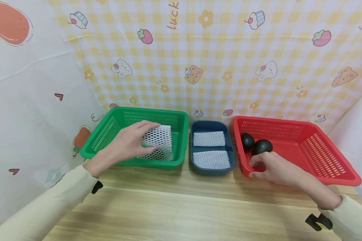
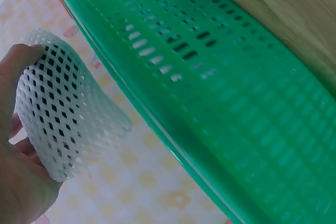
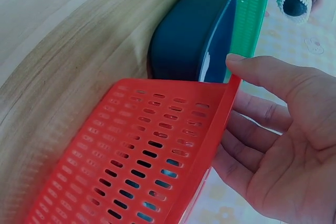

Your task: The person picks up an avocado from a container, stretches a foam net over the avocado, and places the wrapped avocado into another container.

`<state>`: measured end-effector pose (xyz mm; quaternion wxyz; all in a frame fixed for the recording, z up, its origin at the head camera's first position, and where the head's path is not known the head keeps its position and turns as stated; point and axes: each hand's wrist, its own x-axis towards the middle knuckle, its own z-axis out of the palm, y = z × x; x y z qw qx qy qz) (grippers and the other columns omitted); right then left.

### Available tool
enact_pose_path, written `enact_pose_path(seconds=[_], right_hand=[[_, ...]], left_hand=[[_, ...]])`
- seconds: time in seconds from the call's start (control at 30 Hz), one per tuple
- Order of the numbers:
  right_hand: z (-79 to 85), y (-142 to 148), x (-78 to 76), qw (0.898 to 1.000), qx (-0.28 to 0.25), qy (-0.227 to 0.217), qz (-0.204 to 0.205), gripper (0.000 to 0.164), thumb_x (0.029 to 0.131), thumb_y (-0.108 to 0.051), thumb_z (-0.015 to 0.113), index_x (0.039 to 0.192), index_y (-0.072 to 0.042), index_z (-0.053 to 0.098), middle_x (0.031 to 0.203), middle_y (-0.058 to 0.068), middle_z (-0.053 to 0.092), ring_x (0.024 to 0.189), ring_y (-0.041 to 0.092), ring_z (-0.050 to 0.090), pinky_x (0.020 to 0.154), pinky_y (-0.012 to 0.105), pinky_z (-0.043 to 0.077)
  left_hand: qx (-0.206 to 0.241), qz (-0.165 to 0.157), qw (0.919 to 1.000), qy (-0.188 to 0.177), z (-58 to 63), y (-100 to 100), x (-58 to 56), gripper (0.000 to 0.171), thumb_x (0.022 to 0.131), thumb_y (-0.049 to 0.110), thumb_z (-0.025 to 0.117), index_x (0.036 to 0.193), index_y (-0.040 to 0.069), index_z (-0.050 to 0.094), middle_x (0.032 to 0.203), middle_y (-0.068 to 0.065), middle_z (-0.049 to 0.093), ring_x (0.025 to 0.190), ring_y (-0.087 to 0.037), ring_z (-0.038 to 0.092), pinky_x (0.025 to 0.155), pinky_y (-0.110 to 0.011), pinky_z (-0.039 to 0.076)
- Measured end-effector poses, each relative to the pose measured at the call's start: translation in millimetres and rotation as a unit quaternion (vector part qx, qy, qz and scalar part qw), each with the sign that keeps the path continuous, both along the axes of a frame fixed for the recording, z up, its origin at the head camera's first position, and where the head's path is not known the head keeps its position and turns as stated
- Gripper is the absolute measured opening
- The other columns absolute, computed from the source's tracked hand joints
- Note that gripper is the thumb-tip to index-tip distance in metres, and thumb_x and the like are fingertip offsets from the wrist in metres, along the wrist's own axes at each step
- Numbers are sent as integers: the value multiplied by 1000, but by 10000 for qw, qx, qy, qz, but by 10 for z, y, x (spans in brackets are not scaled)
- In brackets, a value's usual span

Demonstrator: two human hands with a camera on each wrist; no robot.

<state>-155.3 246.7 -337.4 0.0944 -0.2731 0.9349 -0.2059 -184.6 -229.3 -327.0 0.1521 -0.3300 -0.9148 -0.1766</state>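
My left hand (image 1: pixel 133 139) grips a white foam net sleeve (image 1: pixel 157 136) over the green basket (image 1: pixel 179 147), thumb on one side and fingers on the other. In the right wrist view a dark round shape shows in the open end of that sleeve (image 3: pixel 295 8). Below it, another white net (image 1: pixel 158 154) lies in the green basket. At the near left corner of the red basket (image 1: pixel 316 129), my right hand (image 1: pixel 273 167) holds the rim, its thumb outside and its fingers curled inside. Beside those fingers lie two black, avocado-like fruits (image 1: pixel 263 146) (image 1: pixel 247 141).
Between the baskets stands a dark blue tray (image 1: pixel 212 171) with two flattened white foam nets (image 1: pixel 209 139) in it. All three containers sit on a wooden table (image 1: pixel 181 207). A yellow checked cloth (image 1: pixel 214 93) hangs close behind them, and white cloth (image 1: pixel 27 100) borders the left side.
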Motion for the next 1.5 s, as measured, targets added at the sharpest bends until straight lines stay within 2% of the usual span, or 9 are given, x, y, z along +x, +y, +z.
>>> enact_pose_path(seconds=[0.2,0.43,0.7,1.0,1.5], right_hand=[[-4,0,4,9999,8,54,87,28,77,-31,91,98,-20,76,82,-11,61,74,12,57,60,26,50],[-1,-15,-4,9998,-34,38,187,26,78,-30,90,97,-20,76,82,-12,61,75,13,58,60,26,50],[-5,-8,-2,9998,6,11,175,25,78,-30,90,97,-20,76,81,-12,61,74,12,57,60,26,50],[-14,6,-10,9996,-12,88,252,25,78,-30,90,97,-20,77,82,-13,62,76,12,58,62,26,51],[-28,18,-20,9996,-25,100,258,26,78,-31,90,98,-19,77,83,-14,62,76,11,57,62,26,51]], left_hand=[[-39,214,9996,-164,-17,-196,-43,70,80,31,88,141,10,58,132,-9,61,110,-27,61,77,-47,54],[-190,557,9969,-519,-34,-387,-67,68,81,29,87,140,10,57,132,-12,60,104,-28,62,75,-49,53],[-280,774,9928,-871,-117,-586,-89,64,82,27,84,137,6,57,129,-16,61,108,-32,60,83,-54,50],[-355,1000,9855,-1324,-191,-700,-55,63,83,23,82,136,4,52,124,-18,59,103,-32,59,80,-53,49],[-208,1102,9823,-1502,-319,-816,-90,61,82,14,82,130,-2,47,117,-22,55,98,-33,57,77,-51,49]])
